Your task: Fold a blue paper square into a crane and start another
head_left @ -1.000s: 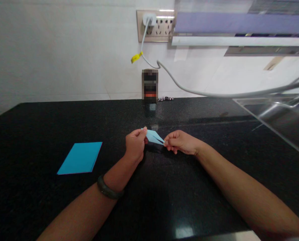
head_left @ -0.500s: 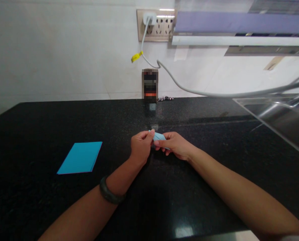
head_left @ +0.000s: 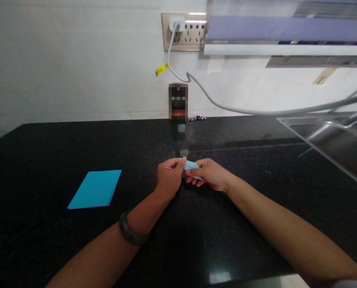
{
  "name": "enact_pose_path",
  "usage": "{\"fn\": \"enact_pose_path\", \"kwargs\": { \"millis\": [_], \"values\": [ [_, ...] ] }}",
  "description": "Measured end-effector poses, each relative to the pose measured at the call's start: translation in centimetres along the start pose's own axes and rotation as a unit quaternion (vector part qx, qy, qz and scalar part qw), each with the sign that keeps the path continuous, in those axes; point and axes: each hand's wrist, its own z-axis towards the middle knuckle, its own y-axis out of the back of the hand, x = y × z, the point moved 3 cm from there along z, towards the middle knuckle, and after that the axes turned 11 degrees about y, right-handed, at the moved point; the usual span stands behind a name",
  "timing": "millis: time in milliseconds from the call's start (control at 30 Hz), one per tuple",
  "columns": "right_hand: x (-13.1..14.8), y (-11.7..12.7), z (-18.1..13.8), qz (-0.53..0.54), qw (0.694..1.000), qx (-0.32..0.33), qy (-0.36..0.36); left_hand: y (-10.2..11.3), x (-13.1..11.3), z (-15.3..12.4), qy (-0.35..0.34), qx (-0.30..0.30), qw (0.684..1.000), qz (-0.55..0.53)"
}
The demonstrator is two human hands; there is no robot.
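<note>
A small piece of folded light-blue paper (head_left: pixel 192 165) is held between my two hands, just above the dark countertop. My left hand (head_left: pixel 170 175) pinches its left end with thumb and fingers, which hide that end. On the other side, my right hand (head_left: pixel 210 174) grips the paper's right part, thumb on top and fingers curled beneath. A crease line shows across the paper's visible face. To the left of my hands a stack of bright blue square paper (head_left: pixel 96 189) lies flat, touched by neither hand.
Against the wall a phone-like device with a blurred screen (head_left: pixel 178 102) stands upright, a beaded string (head_left: pixel 197 118) beside it. A white cable (head_left: pixel 208 94) runs from the wall socket (head_left: pixel 193 34) toward the right. The steel sink (head_left: pixel 346 138) is at the right on the black countertop (head_left: pixel 136 144).
Both hands keep their hold on the folded paper and have shifted only very slightly. The whole view has moved a little; the blue stack lies as before.
</note>
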Motion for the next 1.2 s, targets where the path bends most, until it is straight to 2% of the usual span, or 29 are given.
{"fn": "enact_pose_path", "kwargs": {
  "millis": [200, 433, 567, 667, 833, 967, 1133, 1200],
  "values": [
    [0.1, -0.2, 0.0, -0.001, 1.000, -0.006, 0.024, 0.0, -0.1, -0.1, -0.006, -0.001, 1.000, 0.013],
    [0.4, 0.3, -0.1, 0.006, 1.000, 0.010, -0.008, 0.4, 0.1, 0.1, 0.008, -0.056, 0.998, -0.035],
    [0.1, 1.0, -0.1, 0.012, 0.999, 0.043, -0.005, 0.4, 0.2, 0.2, 0.007, -0.052, 0.997, -0.048],
    [-0.1, 1.8, 0.0, 0.009, 0.997, 0.080, -0.002, 0.6, 0.3, 0.4, 0.017, -0.079, 0.994, -0.071],
    [-0.3, 3.4, 0.1, 0.003, 0.996, 0.093, -0.014, 1.0, 0.4, 1.1, 0.036, -0.093, 0.989, -0.105],
    [0.2, 4.6, 0.1, -0.035, 0.997, 0.063, -0.007, 1.4, 0.7, 1.5, 0.064, -0.138, 0.977, -0.150],
    [1.0, 3.5, 0.5, 0.025, 0.995, 0.011, 0.091, 0.7, 0.4, 0.9, 0.033, -0.090, 0.988, -0.120],
    [0.8, 2.7, 0.7, 0.010, 0.993, -0.016, 0.116, 0.4, 0.4, 0.6, 0.035, -0.072, 0.990, -0.117]
  ]
}}
